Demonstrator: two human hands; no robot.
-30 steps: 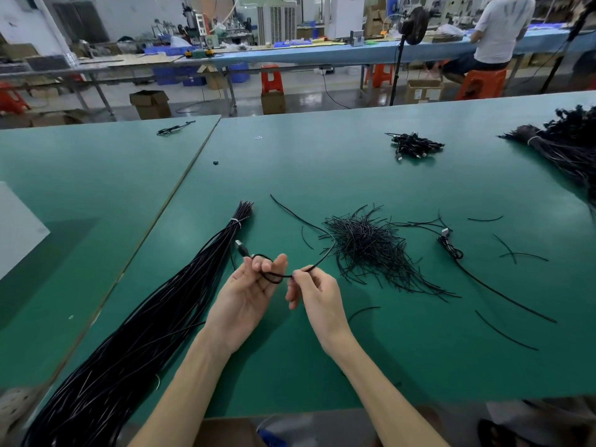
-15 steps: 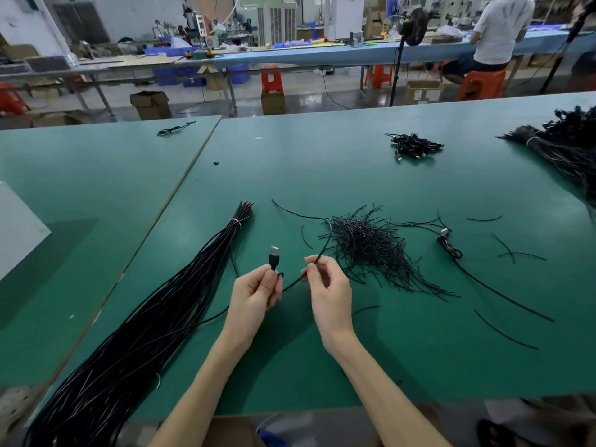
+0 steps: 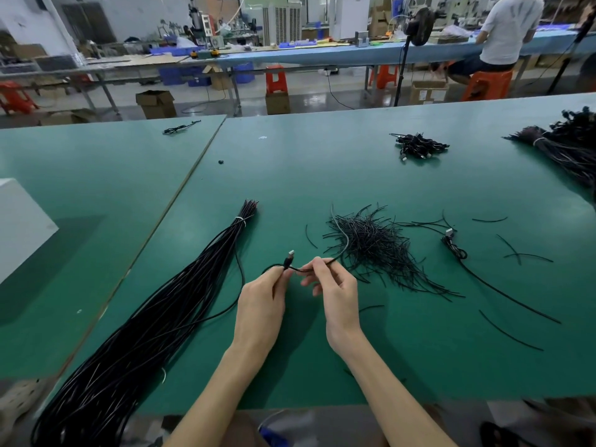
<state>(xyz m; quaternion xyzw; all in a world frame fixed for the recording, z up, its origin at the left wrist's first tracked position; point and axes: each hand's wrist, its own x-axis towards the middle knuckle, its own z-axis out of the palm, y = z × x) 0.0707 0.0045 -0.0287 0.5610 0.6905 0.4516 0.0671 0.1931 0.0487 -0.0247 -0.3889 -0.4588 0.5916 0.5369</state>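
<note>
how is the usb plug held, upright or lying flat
Upright: the left hand pinches the cable just below the plug, whose metal tip points up, clear of the table; the right hand pinches the cable farther along.

Cable bundle (image 3: 154, 317) blocks left, wire scraps (image 3: 374, 246) right; green table (image 3: 322, 175) beyond seemingly free

Both bare forearms rise from the lower edge toward the frame's centre. The left hand (image 3: 261, 301) and right hand (image 3: 338, 298), close together, each pinch a thin cable (image 3: 304, 270) with curled fingertips.
</note>
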